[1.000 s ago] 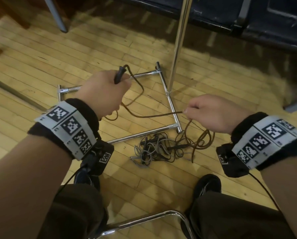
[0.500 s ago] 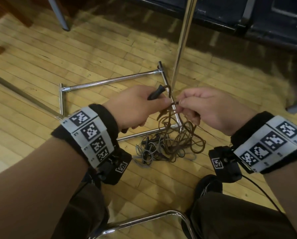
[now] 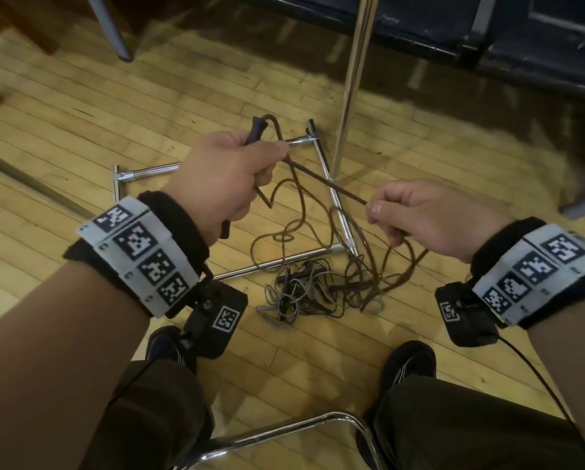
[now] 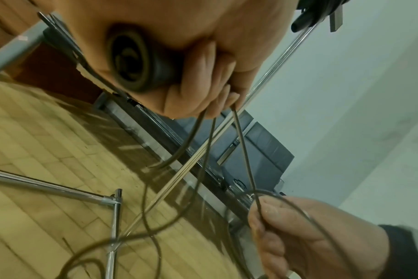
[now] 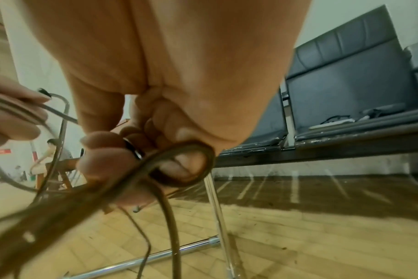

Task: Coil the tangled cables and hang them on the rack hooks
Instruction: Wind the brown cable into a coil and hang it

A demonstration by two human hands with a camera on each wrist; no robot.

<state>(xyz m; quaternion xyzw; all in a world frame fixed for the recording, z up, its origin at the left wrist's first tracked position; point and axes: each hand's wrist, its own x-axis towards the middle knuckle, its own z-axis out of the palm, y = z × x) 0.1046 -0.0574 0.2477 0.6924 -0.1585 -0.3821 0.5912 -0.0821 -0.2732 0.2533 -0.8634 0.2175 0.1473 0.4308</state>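
A dark brown cable runs taut between my two hands above the floor. My left hand grips its black plug end together with a few hanging loops. My right hand pinches the cable further along, and a loop curls round its fingers. The rest of the brown cable drops into a tangled pile of brown and grey cables on the floor beside the rack base. The rack's chrome upright pole rises behind the hands. No hooks are in view.
The chrome base frame lies flat on the wooden floor. Dark bench seats stand behind the pole. A chrome chair frame is at my knees, with my shoes on the floor. A wooden table leg stands far left.
My hands were together half a second ago and have drawn apart. The left hand rose to the left with the plug, the right moved right, pulling a length of cable straight.
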